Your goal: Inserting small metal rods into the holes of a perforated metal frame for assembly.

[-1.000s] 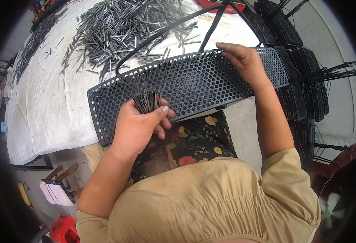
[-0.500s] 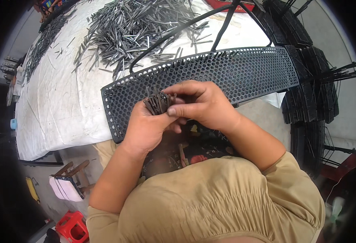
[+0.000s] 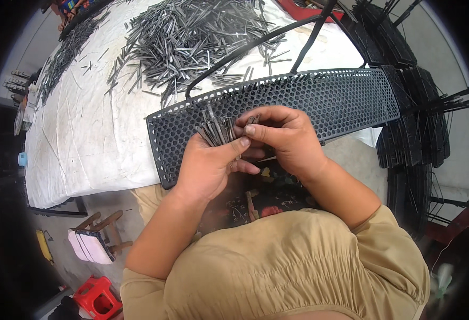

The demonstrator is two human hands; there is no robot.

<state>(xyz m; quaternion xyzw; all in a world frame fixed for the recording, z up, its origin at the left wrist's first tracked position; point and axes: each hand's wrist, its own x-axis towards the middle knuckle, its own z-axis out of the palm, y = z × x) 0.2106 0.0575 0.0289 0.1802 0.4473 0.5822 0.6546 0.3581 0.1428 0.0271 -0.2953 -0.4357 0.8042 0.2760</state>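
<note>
White-clothed table [image 3: 90, 138], black mesh panel [image 3: 330, 98] beneath both hands, left hand [image 3: 210, 165] gripping metal pins [image 3: 218, 130], right hand [image 3: 285, 138] pinching one.

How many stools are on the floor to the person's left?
2: a small wooden stool with a pale cushion beside the white-covered table, and a red plastic stool nearer the bottom edge. Others may be hidden beyond the dark rim.

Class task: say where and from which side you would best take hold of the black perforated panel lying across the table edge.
Grip the perforated panel by its bare right end, coming from the right. Both hands and the pin bundle crowd its left half, and the thin curved strip offers a free long edge there.
</note>
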